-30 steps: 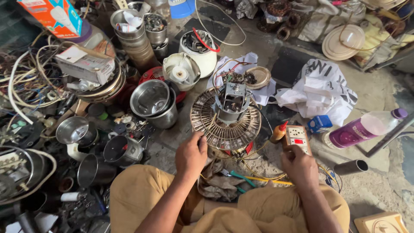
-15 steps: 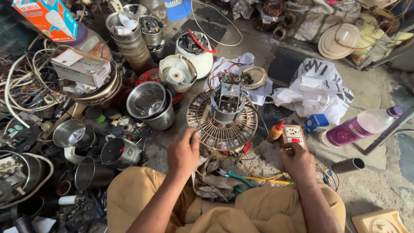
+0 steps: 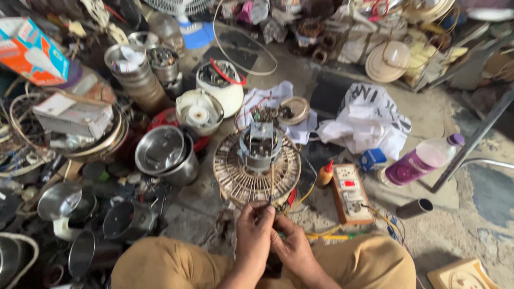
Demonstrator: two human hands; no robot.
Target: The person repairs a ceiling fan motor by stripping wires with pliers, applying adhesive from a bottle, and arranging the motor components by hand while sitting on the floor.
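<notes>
Hands [image 3: 273,235] now joined, pinching wire [image 3: 272,187]

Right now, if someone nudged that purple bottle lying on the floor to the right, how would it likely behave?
The purple bottle lies on its side on the concrete floor, so it would probably roll. It looks like thin clear plastic, so likely light and slightly squashy. Its smooth wall may be a bit slippery. The cap looks on, though whether it is tight cannot be told.

Head view, single camera: you look steeply down from above your own lap, facing forward over your knees. Close range: your left hand [image 3: 255,229] and right hand [image 3: 292,247] sit bottom centre, the fan guard [image 3: 243,179] just beyond, clutter filling the far edges.
</notes>
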